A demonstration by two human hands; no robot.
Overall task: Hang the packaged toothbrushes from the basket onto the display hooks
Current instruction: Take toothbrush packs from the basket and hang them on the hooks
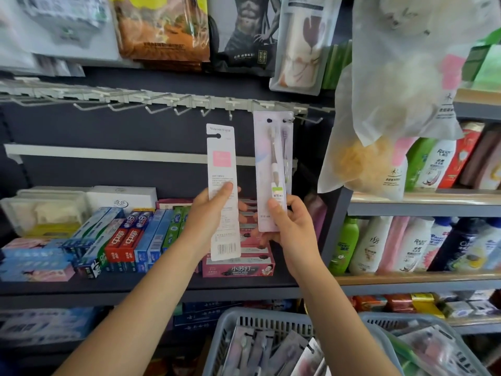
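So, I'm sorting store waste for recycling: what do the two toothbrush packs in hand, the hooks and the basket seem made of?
Left-hand pack: matte white printed card, judging by its flat back with barcode.
Right-hand pack: likely card with a clear glossy plastic blister, since the brushes show through.
Display hooks: pale and thin, probably coated metal wire; blurred.
Basket: grey moulded plastic, slotted walls.

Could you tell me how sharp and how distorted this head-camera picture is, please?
Head view: wide-angle bending curves the hook rail; the middle is fairly sharp, with the two toothbrush packs in the left hand and right hand readable; the edges smear, so the basket contents and top packages look soft; lighting is even.
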